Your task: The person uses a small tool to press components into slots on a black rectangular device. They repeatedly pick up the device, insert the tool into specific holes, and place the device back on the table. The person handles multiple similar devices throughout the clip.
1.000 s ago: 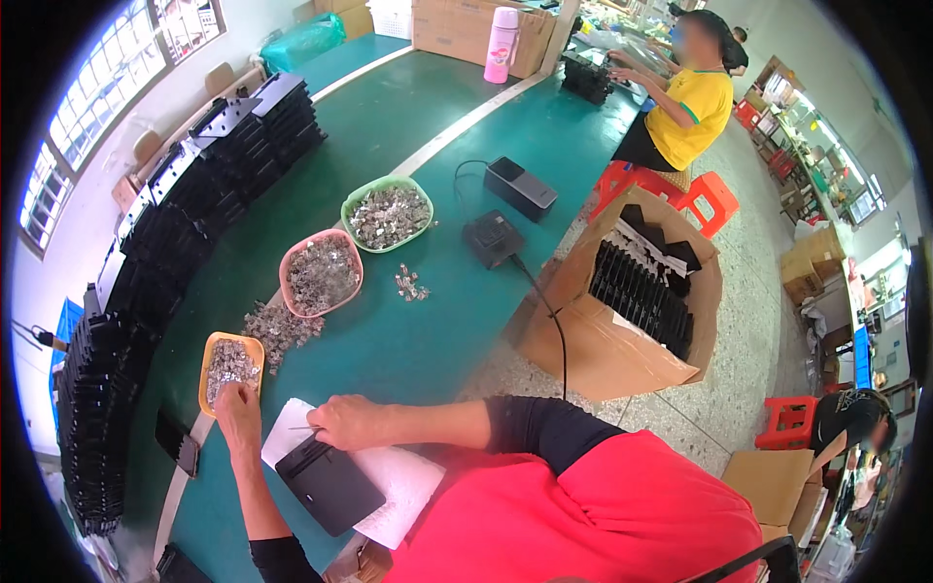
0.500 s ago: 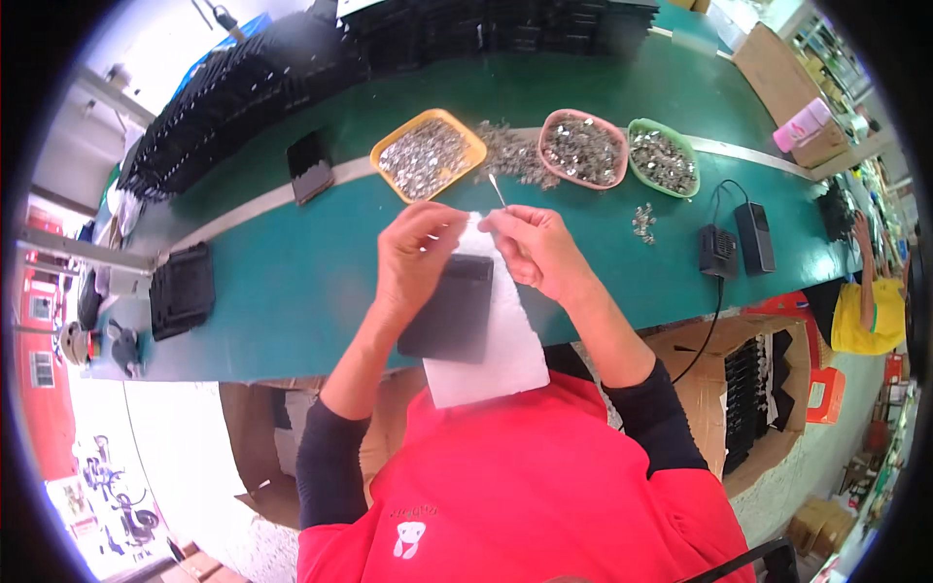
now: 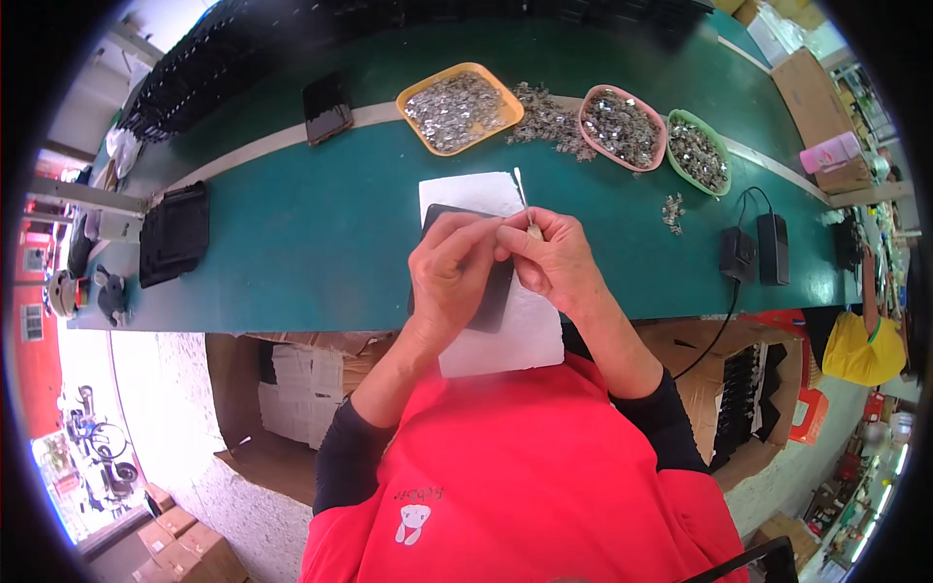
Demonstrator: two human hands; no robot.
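Note:
My right hand is closed on a thin pale stick with a white tip, which points up and away from me. My left hand meets it fingertip to fingertip, its thumb and fingers pinched. Whatever lies in that pinch is too small and hidden to make out. Below both hands a flat dark rectangular panel lies tilted on a white foam-like sheet. My left hand covers part of the panel. The sheet reaches from the green table to my red shirt.
Beyond my hands stand a yellow tray, a pink tray and a green tray of small metal pieces; more lie loose. Black cases are stacked left, a black adapter right. Someone in yellow is at far right.
The view has shifted, so the trays sit farther right. My hands have come together at the fingertips, and the dark panel now lies at a different angle on the white sheet.

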